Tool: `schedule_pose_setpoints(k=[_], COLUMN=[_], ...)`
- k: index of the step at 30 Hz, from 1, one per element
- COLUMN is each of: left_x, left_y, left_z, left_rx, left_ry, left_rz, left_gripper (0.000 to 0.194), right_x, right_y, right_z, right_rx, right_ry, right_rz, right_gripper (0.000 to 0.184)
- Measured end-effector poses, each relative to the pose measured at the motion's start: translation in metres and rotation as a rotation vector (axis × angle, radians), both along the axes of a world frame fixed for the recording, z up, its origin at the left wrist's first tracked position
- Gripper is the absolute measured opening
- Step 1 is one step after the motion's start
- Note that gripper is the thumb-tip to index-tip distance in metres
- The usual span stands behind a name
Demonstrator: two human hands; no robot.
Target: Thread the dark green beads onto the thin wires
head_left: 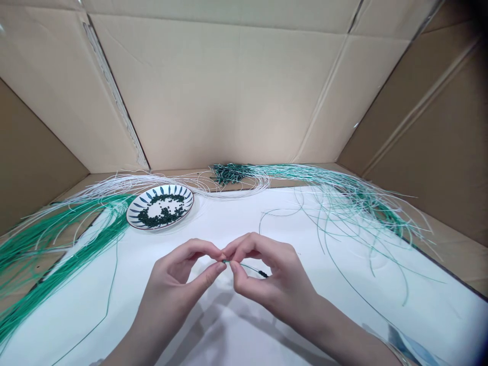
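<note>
Green strands are spread left of the plate; a dark-tipped bundle, presumably finished, is laid right of it. By left hand and right hand, front-right of the plate, 1 thread is pinched: 1 dark cluster strung, loose beads left over.

The left forearm angles in from the near left, the right forearm from the near right — left hand and right hand nearly meeting, thumbs and index fingers bent into close pinches.
</note>
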State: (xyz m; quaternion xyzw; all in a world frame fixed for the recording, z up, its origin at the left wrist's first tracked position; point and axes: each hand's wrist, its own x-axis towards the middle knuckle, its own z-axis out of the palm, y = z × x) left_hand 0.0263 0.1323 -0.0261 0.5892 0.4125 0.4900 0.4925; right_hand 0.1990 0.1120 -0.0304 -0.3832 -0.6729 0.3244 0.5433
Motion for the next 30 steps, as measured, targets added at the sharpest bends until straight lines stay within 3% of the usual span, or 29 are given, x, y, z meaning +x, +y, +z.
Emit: schedule_pose_setpoints(k=[3,12,21,30], left_x=[0.002,0.010,0.010,0.002], left_y=[0.000,-0.005,-0.005,0.002], left_z=[0.001,0.005,0.005,0.000], left_rx=[0.002,-0.226,-0.167,-0.158], left_ry=[0.020,-0.141,-0.070,0.123], left_rz=[-0.002,0.072,0.101,0.002], left_gripper=[0.010,0.009,0.008,0.009], right_x=[0.001,0.002,0.004,0.005], right_y=[0.001,0.007,0.008,0.013], right_z=[0.002,0.004,0.003,-0.003], right_rx=[-0.041,-0.198,-0.280,-0.356], right_ry=[-0.013,0.092,0.106,0.079], right_rz=[0.009,0.090,0.072,0.032], right_gripper=[0.018,0.006,0.012,0.014])
